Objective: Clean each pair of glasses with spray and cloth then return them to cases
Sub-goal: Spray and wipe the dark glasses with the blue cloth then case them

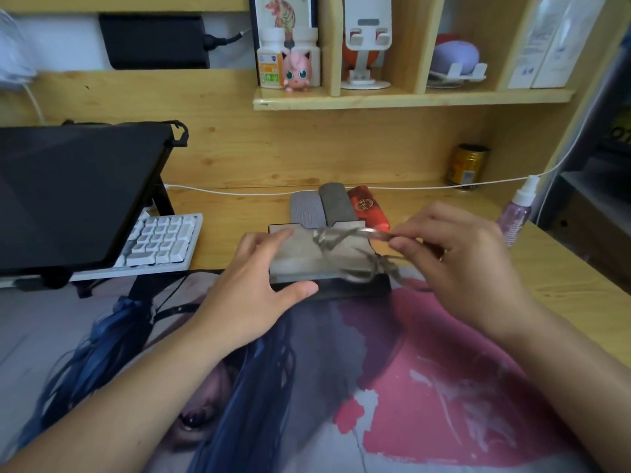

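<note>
Reaching in from the lower left, the left hand [261, 278] lies at the left end of the open black case [327, 268], its fingers straight along the grey lining and its thumb stretched along the case's near edge. The forearm runs diagonally across the printed desk mat [426, 387].

The right hand [454, 257] comes in from the lower right with its wrist raised and its back turned up. Its thumb and forefinger pinch one temple of the glasses [345, 247], and the other fingers curl loosely behind. The glasses hang just above the case, tilted and blurred, so I cannot tell whether they touch the lining.

Behind the open case, three closed cases lie side by side on the wooden desk [239, 213]: a light grey case [305, 206], a dark grey case [336, 203] and a red case [367, 206]. The spray bottle [517, 209] stands upright to the right, beyond the right hand and well apart from the glasses.

A white keyboard [160, 240] sits at the left, partly under a dark tilted screen [75, 189]. A yellow can [467, 165] stands by the back panel, and a pink figure [297, 71] sits on the shelf above.
</note>
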